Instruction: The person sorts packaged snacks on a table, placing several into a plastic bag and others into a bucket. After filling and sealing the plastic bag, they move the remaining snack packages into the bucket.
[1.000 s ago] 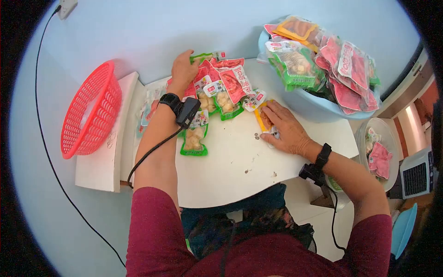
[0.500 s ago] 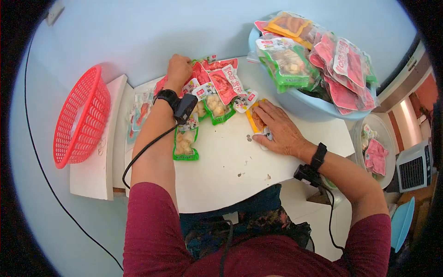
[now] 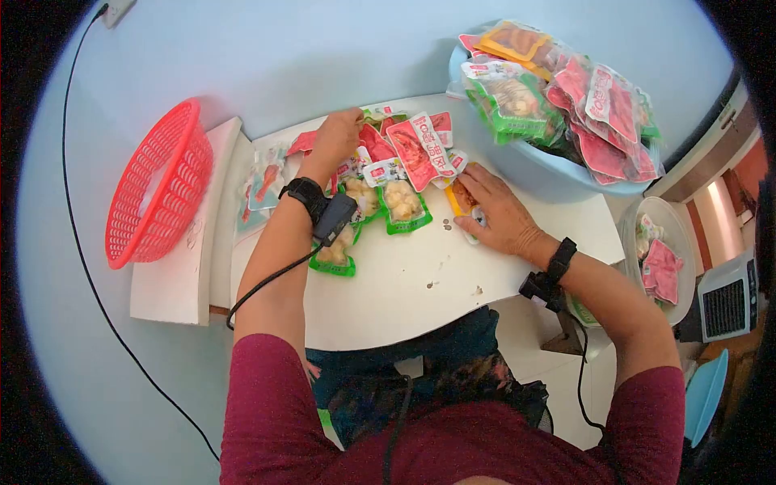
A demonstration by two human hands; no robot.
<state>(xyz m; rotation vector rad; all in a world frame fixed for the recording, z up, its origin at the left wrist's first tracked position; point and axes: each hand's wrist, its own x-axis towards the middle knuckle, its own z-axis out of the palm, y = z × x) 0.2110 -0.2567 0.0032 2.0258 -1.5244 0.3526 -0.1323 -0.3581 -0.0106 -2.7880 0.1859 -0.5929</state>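
Note:
My left hand (image 3: 338, 139) is at the back of a pile of vacuum-sealed food packets, fingers curled down onto a packet that the hand mostly hides. In front of it, a red-and-white packet (image 3: 422, 150) lies on top. Green-edged packets with pale chunks, one of them (image 3: 403, 202) near the middle, lie below it. My right hand (image 3: 503, 212) grips a yellow-edged packet (image 3: 461, 196) at the pile's right side, fingers over the far side and thumb on the near side. Under my left wrist lies another green-edged packet (image 3: 335, 253).
A light blue basin (image 3: 529, 166) heaped with packets stands at the back right. A red plastic basket (image 3: 159, 194) leans at the left. Clear packets (image 3: 263, 182) lie beside my left forearm. A round tub (image 3: 683, 267) holding packets stands lower right of the white table (image 3: 380, 299).
My left hand and the pile under it have shifted slightly right, closer to my right hand. The right hand stays on the yellow-edged packet. The whole view has also tilted a little.

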